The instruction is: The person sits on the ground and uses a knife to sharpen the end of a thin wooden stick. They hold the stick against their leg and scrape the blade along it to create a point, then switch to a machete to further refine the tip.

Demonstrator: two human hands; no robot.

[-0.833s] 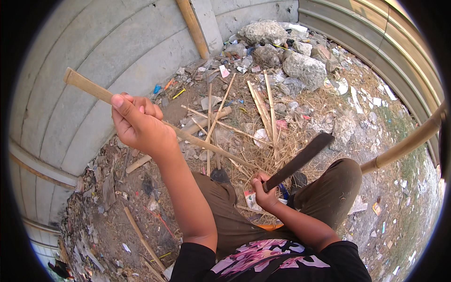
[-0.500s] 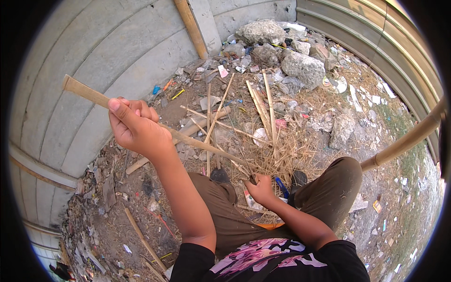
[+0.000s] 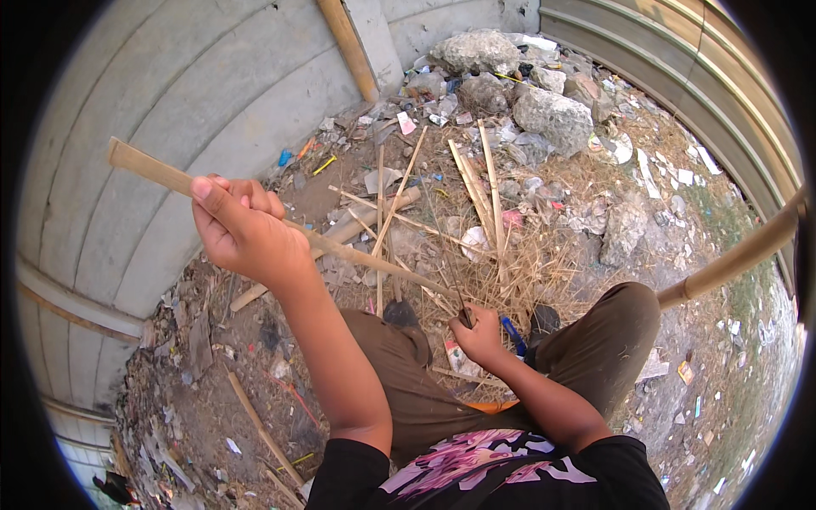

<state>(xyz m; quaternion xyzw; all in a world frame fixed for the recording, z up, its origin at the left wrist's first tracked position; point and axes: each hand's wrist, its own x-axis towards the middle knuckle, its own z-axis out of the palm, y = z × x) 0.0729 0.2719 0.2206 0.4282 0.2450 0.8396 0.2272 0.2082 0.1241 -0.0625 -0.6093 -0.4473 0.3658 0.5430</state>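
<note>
My left hand (image 3: 242, 225) is closed around a long bamboo strip (image 3: 365, 258), gripping it near its raised, wider end at the left. The strip slopes down to the right, and its lower end comes close to my right hand (image 3: 479, 335). That hand is wrapped around the dark handle of a knife (image 3: 464, 315) between my knees. The blade appears edge-on as a thin dark line pointing away from me; whether it touches the strip I cannot tell.
Split bamboo strips (image 3: 478, 191) and shavings (image 3: 527, 272) lie ahead of my shoes. A blue object (image 3: 513, 337) rests beside my right foot. Rocks (image 3: 552, 119) and litter pile up by the concrete wall (image 3: 212, 93). A bamboo pole (image 3: 731, 255) slants in at the right.
My right hand has shifted slightly right and up, and the knife blade now shows as a line pointing away. My left hand keeps its grip on the strip, nearly still.
</note>
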